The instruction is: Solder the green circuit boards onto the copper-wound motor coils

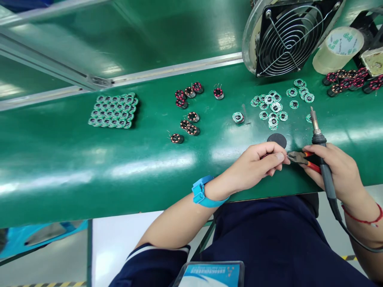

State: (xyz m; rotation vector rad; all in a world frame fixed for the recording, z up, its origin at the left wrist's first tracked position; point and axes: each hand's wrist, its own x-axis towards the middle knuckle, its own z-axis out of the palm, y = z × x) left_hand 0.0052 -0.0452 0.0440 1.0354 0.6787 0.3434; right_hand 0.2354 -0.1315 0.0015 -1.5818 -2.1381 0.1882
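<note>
My left hand curls over the front of the green conveyor belt, its fingers pinching a small part with a red edge that is mostly hidden. My right hand grips a soldering iron and red-handled pliers. The pliers' jaws reach toward my left fingertips. A black round disc lies just beyond my hands. Farther up the belt are scattered green round circuit boards, copper-wound coil parts and a tight block of green boards.
A caged metal fan and a roll of clear tape stand at the back right, next to several more coil parts. A blue wrist strap circles my left wrist. An aluminium rail runs behind the belt.
</note>
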